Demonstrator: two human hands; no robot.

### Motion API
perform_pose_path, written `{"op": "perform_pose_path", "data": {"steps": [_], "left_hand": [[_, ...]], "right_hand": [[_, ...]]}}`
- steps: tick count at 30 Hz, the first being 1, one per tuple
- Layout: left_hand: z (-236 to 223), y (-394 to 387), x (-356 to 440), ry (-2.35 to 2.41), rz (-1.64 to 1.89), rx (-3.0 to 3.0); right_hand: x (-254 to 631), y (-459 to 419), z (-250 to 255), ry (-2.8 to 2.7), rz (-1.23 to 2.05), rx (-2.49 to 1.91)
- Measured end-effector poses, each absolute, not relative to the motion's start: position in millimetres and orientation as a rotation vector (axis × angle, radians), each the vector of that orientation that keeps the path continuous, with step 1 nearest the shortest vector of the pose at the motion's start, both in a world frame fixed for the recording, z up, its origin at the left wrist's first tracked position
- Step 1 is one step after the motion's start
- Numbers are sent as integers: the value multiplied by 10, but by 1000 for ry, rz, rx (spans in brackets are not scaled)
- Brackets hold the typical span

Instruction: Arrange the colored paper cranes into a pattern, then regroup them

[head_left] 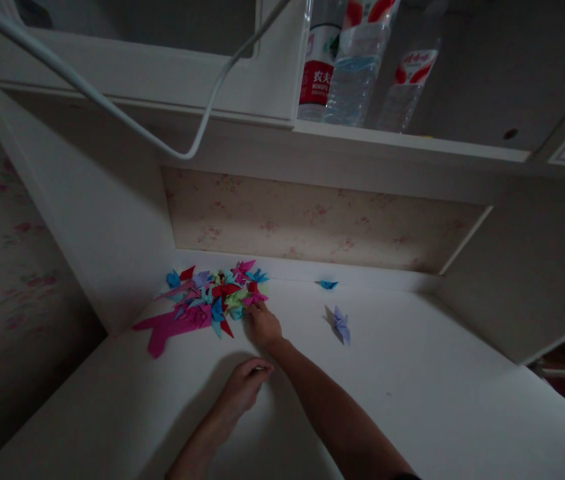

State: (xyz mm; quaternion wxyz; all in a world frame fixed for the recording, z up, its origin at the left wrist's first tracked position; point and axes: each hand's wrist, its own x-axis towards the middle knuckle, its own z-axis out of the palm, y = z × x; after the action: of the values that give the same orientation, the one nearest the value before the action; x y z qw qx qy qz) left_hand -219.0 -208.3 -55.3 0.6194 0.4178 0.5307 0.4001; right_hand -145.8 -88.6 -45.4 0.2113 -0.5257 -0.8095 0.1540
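A heap of folded paper cranes (202,293) in pink, red, blue, green and purple lies in the back left corner of the white desktop. My right hand (265,327) reaches to the heap's right edge, its fingertips closed at a bright pink paper crane (255,297). Nearer to me, my left hand (246,383) hovers over the desk with its fingers curled in toward the thumb; nothing shows in it. Flat under the heap's front left, a magenta paper piece (159,340) sticks out. Apart on the right are a lavender paper crane (341,325) and a small blue one (329,285).
Above the desktop (412,373) hangs a white shelf (412,141) holding several plastic bottles (355,80). A pale curved lamp arm or cable (182,155) crosses the upper left. Side panels close in the left and right, and flowered wallpaper (322,220) covers the back.
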Motion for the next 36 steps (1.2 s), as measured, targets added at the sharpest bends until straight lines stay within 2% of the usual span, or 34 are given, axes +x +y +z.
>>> {"op": "perform_pose_path", "data": {"steps": [8, 18, 28, 36], "left_hand": [[-542, -2114, -2214, 1213, 968, 1051], [-466, -2114, -1996, 1142, 1043, 1134], [-711, -1970, -1802, 1305, 1036, 1296], [-711, -1996, -1804, 1314, 973, 1327]], "right_hand": [[-1064, -1037, -448, -1963, 660, -1292], [-5, -1863, -648, -1799, 983, -1135], [32, -1964, -745, -1618, 974, -1163], [21, -1918, -816, -1286, 1090, -1147]]}}
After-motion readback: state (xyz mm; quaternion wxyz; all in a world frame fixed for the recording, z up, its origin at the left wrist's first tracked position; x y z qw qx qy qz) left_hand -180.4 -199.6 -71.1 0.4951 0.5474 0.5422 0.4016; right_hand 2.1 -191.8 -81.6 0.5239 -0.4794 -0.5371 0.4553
